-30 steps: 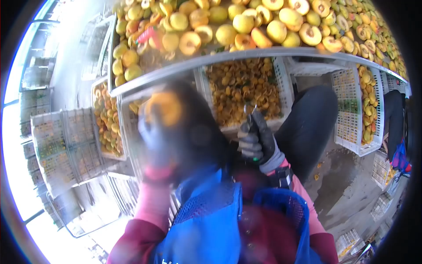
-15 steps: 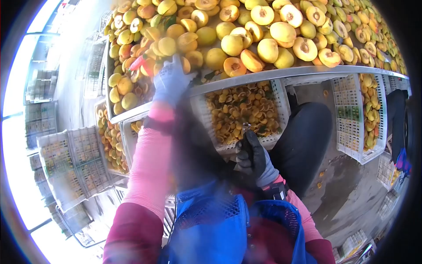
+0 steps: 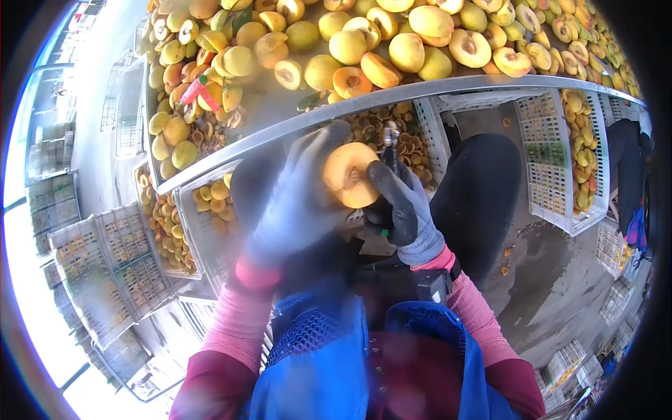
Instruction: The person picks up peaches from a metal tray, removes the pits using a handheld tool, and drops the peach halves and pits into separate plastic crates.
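Observation:
Between my hands, in front of my lap, a halved yellow peach (image 3: pixel 344 168) has its cut face turned up towards me. My gloved left hand (image 3: pixel 297 192) is closed around its left side. The gloved right hand (image 3: pixel 409 213) grips a small tool with a shiny metal tip (image 3: pixel 390 133), its handle mostly hidden by the fingers. The right thumb touches the peach's right edge. Beyond the hands, a metal-edged table (image 3: pixel 329 115) bears many whole and halved peaches (image 3: pixel 427 52).
Under the table edge stands a white crate (image 3: pixel 430 133) of peach scraps. More peach crates stand at left (image 3: pixel 185 224) and right (image 3: pixel 553 164). A red object (image 3: pixel 199 92) lies among the fruit. At far right is another person's leg (image 3: pixel 623 161).
My left hand has drawn back from the fruit pile to my lap with a halved peach. My right hand has risen with the tool to meet it. The view has shifted slightly.

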The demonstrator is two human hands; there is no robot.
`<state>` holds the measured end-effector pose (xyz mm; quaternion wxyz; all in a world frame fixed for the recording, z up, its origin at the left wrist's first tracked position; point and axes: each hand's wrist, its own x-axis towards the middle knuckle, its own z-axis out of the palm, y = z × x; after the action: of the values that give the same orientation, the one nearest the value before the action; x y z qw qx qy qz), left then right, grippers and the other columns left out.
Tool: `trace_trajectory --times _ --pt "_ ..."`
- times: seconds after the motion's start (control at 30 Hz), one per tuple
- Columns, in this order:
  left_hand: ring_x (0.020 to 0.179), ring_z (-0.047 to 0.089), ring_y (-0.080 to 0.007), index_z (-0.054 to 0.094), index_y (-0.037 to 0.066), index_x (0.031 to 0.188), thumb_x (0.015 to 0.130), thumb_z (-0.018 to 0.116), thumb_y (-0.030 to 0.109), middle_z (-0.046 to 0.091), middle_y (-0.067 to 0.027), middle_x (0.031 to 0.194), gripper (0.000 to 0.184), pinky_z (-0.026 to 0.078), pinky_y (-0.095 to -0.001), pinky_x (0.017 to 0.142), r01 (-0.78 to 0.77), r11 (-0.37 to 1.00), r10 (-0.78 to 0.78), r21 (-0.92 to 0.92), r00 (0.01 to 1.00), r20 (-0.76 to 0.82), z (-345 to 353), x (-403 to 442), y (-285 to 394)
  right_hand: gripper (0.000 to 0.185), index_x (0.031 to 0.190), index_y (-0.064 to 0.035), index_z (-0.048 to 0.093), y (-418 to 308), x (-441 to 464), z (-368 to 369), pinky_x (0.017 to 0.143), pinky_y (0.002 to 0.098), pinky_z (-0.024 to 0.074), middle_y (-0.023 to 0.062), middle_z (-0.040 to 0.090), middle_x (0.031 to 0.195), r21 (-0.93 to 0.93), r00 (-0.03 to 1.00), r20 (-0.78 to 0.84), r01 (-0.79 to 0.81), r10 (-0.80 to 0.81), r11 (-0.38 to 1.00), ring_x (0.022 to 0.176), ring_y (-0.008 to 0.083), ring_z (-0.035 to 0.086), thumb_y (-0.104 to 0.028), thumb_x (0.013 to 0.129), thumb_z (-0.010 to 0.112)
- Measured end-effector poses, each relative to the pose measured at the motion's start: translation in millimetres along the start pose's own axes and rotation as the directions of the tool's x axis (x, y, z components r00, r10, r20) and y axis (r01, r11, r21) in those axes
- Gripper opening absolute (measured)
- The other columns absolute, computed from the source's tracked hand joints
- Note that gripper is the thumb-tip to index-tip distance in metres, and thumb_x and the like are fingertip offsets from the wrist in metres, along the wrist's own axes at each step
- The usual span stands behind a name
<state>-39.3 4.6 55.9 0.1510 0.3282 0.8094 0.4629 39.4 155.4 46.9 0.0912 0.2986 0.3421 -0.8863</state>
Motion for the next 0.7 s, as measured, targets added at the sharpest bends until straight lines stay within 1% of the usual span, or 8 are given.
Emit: trace_trajectory --times 0.1,0.2,0.23,0.37,0.43,0.5,0.53,0.7 --pt "0.115 0.052 -0.0239 0.034 0.001 0.14 0.084 0.06 0.013 0.046 -0.0147 0.132 0.063 0.046 -0.0355 0.092 0.083 0.788 -0.146 -0.611 0.988 -0.053 15 -18 4 0.038 0.109 -0.0058 0.057 11 -1 10 0.039 0.0224 0.0386 0.0011 0.058 0.072 -0.112 0.959 -0.117 0.244 -0.256 0.963 0.046 0.0085 0.05 -0.038 0.089 0.059" --pt "0.112 0.053 -0.02 0.036 -0.001 0.138 0.099 0.038 0.028 0.051 -0.0138 0.125 0.049 0.047 -0.0309 0.09 0.137 0.537 -0.334 -0.832 0.941 -0.06 30 -31 10 0.027 0.111 -0.0036 0.052 24 2 3 0.054 0.0224 0.0456 0.0033 0.057 0.094 0.062 0.964 0.054 0.256 -0.26 0.965 0.072 0.0087 0.056 -0.018 0.091 0.06" --pt "0.102 0.057 -0.0173 0.046 -0.001 0.129 0.101 0.037 0.031 0.058 -0.0117 0.114 0.044 0.047 -0.0272 0.086 0.281 0.467 -0.466 -0.839 0.884 0.037 27 -32 12 0.024 0.11 -0.0029 0.05 33 6 3 0.059 0.0233 0.0475 0.0039 0.056 0.1 0.082 0.956 0.077 0.278 -0.284 0.957 0.081 0.009 0.056 -0.013 0.091 0.06" --pt "0.086 0.059 -0.0137 0.055 -0.001 0.113 0.101 0.037 0.035 0.062 -0.0066 0.1 0.042 0.047 -0.0253 0.075 0.323 0.603 -0.625 -0.729 0.76 -0.179 26 -27 21 0.021 0.109 -0.0034 0.05 22 -12 5 0.068 0.0226 0.0462 0.0024 0.056 0.096 -0.076 0.965 0.174 0.21 -0.195 0.975 0.079 0.0086 0.056 -0.008 0.091 0.06" --pt "0.084 0.059 -0.0141 0.056 -0.002 0.111 0.101 0.037 0.035 0.062 -0.0067 0.098 0.042 0.048 -0.0257 0.071 0.272 0.678 -0.553 -0.683 0.801 -0.23 27 -24 12 0.022 0.103 -0.0033 0.053 33 -8 -3 0.059 0.0319 0.0485 0.0086 0.061 0.085 -0.56 0.862 0.185 0.487 -0.472 0.671 0.069 0.0207 0.062 -0.016 0.089 0.063" --pt "0.084 0.06 -0.0161 0.056 -0.003 0.11 0.101 0.037 0.033 0.062 -0.0086 0.096 0.041 0.049 -0.027 0.069 0.159 0.721 -0.399 -0.675 0.891 -0.216 27 -32 9 0.022 0.1 -0.0033 0.055 40 -25 -1 0.057 0.0374 0.0485 0.0133 0.063 0.079 -0.799 0.797 0.291 0.507 -0.53 0.323 0.065 0.0296 0.063 -0.02 0.088 0.063" --pt "0.085 0.06 -0.0193 0.054 -0.005 0.111 0.102 0.037 0.029 0.062 -0.0125 0.094 0.039 0.05 -0.0298 0.07 0.158 0.868 -0.334 -0.47 0.887 -0.319 35 -35 -1 0.023 0.095 -0.004 0.057 41 -32 3 0.06 0.0419 0.0476 0.0189 0.062 0.078 -0.809 0.749 0.306 0.53 -0.588 0.255 0.068 0.0383 0.061 -0.025 0.088 0.061" --pt "0.085 0.061 -0.027 0.05 -0.009 0.113 0.101 0.037 0.019 0.058 -0.0209 0.102 0.033 0.051 -0.0332 0.075 0.095 0.913 -0.237 -0.396 0.915 -0.327 39 -39 4 0.026 0.098 -0.0032 0.056 45 -34 1 0.059 0.0434 0.0464 0.0202 0.061 0.079 -0.753 0.818 0.255 0.503 -0.516 0.424 0.07 0.0396 0.06 -0.028 0.091 0.056"
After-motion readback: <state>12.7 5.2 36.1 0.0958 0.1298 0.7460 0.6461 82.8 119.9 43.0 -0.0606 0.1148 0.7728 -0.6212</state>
